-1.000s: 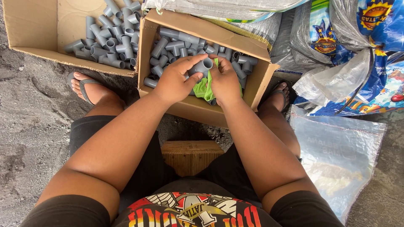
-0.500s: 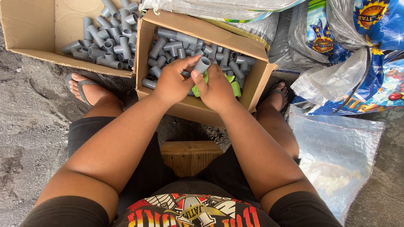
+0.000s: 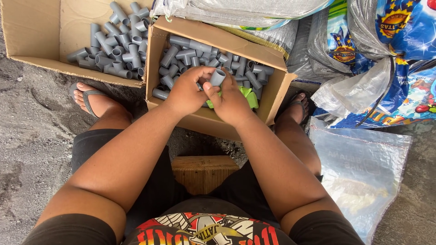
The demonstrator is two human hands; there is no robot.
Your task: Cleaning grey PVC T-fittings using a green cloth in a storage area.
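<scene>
Grey pipe fitting (image 3: 217,77) in both hands above cardboard box (image 3: 213,119) on gritty ground (image 3: 32,131)

grey pipe fitting (image 3: 217,77) — short, open end up | green cloth (image 3: 245,96) — crumpled beneath, over box

The pipe fitting (image 3: 217,77) between the hands is plain mid-grey, as are the loose fittings (image 3: 200,56) heaped in the tan cardboard box (image 3: 213,120) and those in the second tan box (image 3: 34,31) beside it. A bright lime-green cloth (image 3: 247,96) shows under the right hand (image 3: 229,102). The shorts (image 3: 97,147) are black, the shirt (image 3: 204,229) black with red, yellow and white print. The sacks (image 3: 404,54) are blue with yellow and red pictures (one silvery grey). The ground (image 3: 32,131) is speckled grey.
</scene>
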